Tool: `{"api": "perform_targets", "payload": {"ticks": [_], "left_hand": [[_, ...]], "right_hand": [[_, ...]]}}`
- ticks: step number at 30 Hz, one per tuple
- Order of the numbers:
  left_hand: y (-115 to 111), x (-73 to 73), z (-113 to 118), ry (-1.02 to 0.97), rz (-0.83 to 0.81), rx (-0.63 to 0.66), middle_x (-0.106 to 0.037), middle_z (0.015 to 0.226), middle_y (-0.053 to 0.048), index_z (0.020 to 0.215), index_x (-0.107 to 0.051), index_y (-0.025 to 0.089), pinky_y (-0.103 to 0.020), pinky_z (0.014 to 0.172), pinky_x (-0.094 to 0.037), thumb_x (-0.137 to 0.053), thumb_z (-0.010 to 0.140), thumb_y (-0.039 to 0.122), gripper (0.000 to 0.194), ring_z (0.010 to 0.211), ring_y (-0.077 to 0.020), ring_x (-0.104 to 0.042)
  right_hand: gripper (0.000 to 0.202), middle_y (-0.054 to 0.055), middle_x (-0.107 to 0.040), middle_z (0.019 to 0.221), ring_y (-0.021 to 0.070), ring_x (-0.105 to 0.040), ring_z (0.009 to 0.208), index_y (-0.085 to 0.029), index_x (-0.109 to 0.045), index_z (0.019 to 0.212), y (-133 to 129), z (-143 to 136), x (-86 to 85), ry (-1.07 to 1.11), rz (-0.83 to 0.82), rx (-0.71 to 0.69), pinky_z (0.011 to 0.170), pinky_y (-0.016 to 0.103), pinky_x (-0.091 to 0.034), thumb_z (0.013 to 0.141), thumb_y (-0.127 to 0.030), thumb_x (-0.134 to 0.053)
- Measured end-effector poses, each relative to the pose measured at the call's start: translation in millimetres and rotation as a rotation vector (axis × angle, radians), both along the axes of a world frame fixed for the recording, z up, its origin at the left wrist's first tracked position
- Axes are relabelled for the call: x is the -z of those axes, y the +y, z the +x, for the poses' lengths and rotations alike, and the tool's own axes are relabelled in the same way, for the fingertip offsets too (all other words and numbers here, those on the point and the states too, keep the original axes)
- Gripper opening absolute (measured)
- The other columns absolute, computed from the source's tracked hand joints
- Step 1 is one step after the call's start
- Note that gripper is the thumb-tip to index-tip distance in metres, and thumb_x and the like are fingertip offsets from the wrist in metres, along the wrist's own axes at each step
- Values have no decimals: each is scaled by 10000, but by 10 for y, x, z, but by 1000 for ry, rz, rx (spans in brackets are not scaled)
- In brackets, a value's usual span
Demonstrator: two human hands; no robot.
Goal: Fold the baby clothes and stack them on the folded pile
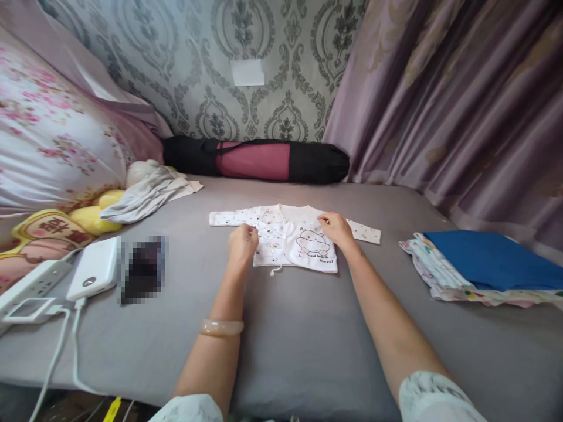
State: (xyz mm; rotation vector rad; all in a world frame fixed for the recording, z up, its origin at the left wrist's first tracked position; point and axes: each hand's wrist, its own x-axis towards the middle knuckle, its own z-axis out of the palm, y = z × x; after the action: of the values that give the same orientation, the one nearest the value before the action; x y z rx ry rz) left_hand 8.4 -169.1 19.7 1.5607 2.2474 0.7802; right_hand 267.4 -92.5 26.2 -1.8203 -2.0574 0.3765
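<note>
A small white baby shirt (pixel 303 249) lies spread on the grey sheet, its sleeves stretched out to both sides. A cartoon animal and lettering are printed on one front half, small coloured motifs on the other, and a short tie hangs at the hem. My left hand (pixel 243 243) is closed at the shirt's left side, just under the sleeve, its fingertips partly hidden. On the opposite side, my right hand (pixel 338 228) pinches the cloth near where the sleeve joins the body.
Folded clothes with a blue piece (pixel 492 258) on top are stacked at right. Left are a white power bank (pixel 94 268), a power strip (pixel 35 287) with cables, a pixelated dark object (pixel 143 269), a grey cloth (pixel 147 193) and plush toys. A long black-and-maroon bag (pixel 255 160) lies along the wall.
</note>
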Motion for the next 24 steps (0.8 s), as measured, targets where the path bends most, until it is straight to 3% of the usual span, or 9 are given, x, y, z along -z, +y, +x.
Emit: {"api": "perform_targets", "payload": {"ticks": [5, 10, 16, 24], "left_hand": [[-13, 13, -194, -117, -254, 36, -696, 808, -114, 748, -632, 176, -290, 672, -417, -584, 800, 331, 170, 832, -249, -644], [0, -8, -178, -185, -349, 83, -665, 649, -53, 639, -614, 179, -244, 594, -408, -615, 752, 285, 154, 676, -174, -622], [-5, 4, -199, -245, -413, 147, -624, 570, -31, 544, -577, 168, -231, 519, -377, -647, 718, 296, 227, 525, -121, -524], [-1, -2, -241, -248, -467, 179, -547, 497, -4, 485, -533, 163, -231, 490, -338, -655, 710, 274, 279, 481, -102, -465]], "right_hand": [[241, 17, -718, 914, 157, -617, 880, -209, -739, 888, 257, -579, -107, -12, -38, -158, 724, 196, -414, 851, -215, -500], [208, 55, -708, 828, 159, -637, 791, -167, -733, 871, 434, -976, -100, -139, -168, -108, 650, 207, -406, 844, -232, -536], [243, 114, -717, 934, 225, -662, 900, -164, -712, 982, 555, -1165, -90, -237, -246, -54, 714, 258, -469, 759, -248, -661], [348, 104, -690, 716, 216, -653, 623, -84, -699, 971, 711, -1268, -114, -293, -451, -86, 559, 270, -475, 649, -214, -734]]}}
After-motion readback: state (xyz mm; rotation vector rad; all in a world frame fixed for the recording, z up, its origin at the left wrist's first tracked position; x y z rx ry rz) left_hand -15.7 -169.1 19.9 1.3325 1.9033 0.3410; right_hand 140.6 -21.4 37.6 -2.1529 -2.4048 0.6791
